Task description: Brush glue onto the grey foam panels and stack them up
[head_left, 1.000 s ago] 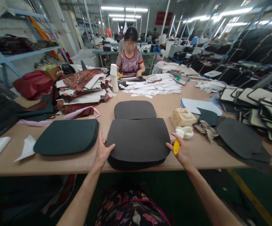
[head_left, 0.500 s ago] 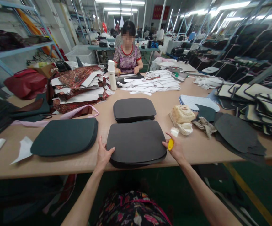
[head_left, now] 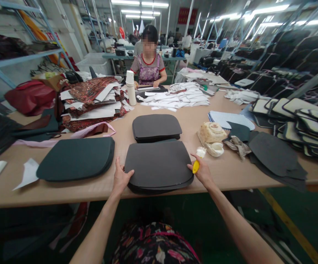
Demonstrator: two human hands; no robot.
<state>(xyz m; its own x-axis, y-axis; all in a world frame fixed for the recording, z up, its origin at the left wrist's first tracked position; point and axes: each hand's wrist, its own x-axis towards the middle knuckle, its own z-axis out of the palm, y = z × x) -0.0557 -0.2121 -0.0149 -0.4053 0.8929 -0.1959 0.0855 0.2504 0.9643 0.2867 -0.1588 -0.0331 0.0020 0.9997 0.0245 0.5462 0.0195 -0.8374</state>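
Observation:
A stack of dark grey rounded panels [head_left: 159,165] lies near the table's front edge. My left hand [head_left: 122,176] rests at its left side, thumb on the top panel and fingers apart. At the right side, my right hand [head_left: 201,169] holds a yellow-handled brush [head_left: 196,167] with white bristles, its thumb touching the stack's edge. Just behind is a second grey stack [head_left: 157,126]. A dark green stack [head_left: 76,159] lies to the left. Right of the brush sits a pale, crusted container [head_left: 212,134].
Across the table [head_left: 98,190] a person [head_left: 149,68] works beside white strips [head_left: 178,96]. A white bottle [head_left: 130,88] stands near patterned fabric [head_left: 92,99]. Loose grey pieces [head_left: 274,154] and cream panels [head_left: 310,121] lie at the right.
My right hand has shifted slightly left with the brush, which is now more upright. My left hand stays almost in place. The other person's hands have moved a little.

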